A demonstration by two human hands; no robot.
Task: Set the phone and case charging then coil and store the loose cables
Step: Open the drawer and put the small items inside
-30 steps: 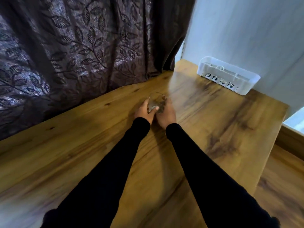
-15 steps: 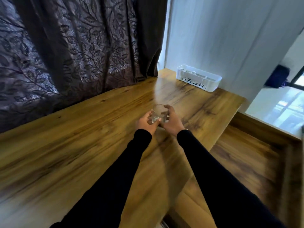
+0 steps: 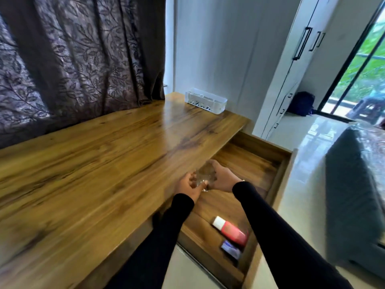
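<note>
A small coil of thin pale cable (image 3: pixel 205 177), blurred, sits between my two hands. My left hand (image 3: pixel 188 186) pinches its near side with thumb and fingers. My right hand (image 3: pixel 224 178) curls round its far side. Both hands are at the right edge of the wooden table (image 3: pixel 93 163), just over the open drawer (image 3: pixel 245 163). A white slotted basket (image 3: pixel 205 101) with pale cables inside stands at the table's far corner. No phone or charging case is in view.
The drawer's near end holds a pink tube with a white cap (image 3: pixel 230 230) and a small blue packet (image 3: pixel 230 248). A dark leaf-patterned curtain (image 3: pixel 73 59) hangs behind the table. A grey bed (image 3: pixel 358 184) stands at the right, and white wardrobe doors (image 3: pixel 302 49) beyond.
Both hands have carried the coil from the middle of the table to its right edge, above the open drawer. The view has swung right and now shows the drawer's contents.
</note>
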